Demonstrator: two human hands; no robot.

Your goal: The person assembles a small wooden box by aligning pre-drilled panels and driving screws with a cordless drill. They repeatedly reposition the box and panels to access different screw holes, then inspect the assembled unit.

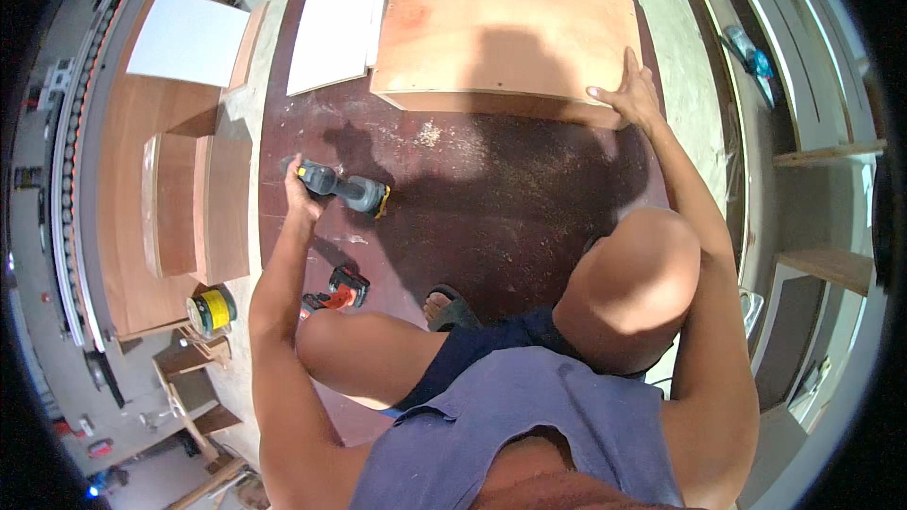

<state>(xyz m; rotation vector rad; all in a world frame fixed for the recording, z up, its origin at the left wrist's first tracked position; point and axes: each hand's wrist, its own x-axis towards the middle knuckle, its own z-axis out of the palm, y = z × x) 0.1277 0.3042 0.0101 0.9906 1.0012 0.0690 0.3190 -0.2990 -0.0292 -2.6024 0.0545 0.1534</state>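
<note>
In my left hand [299, 191] is a grey and black cordless drill [357, 193] with yellow parts. My fingers are closed round it, and it is held over the dark red-brown board [425, 198]. A long light-wood box [435, 42] lies across the far part of that board, its broad plywood face up and dark screw spots along its near edge. My right hand [635, 94] is spread on the box's near right corner, thumb and fingers apart, holding nothing. What the far side of the box looks like is hidden.
White panels [333, 14] lie left of the box. A red and black power tool [340, 291] rests by my left knee. Sawdust [428, 135] is scattered mid-board. Wooden cabinet parts [222, 208] and a yellow-labelled tin [211, 312] stand left; a blue-green tool [751, 59] lies far right.
</note>
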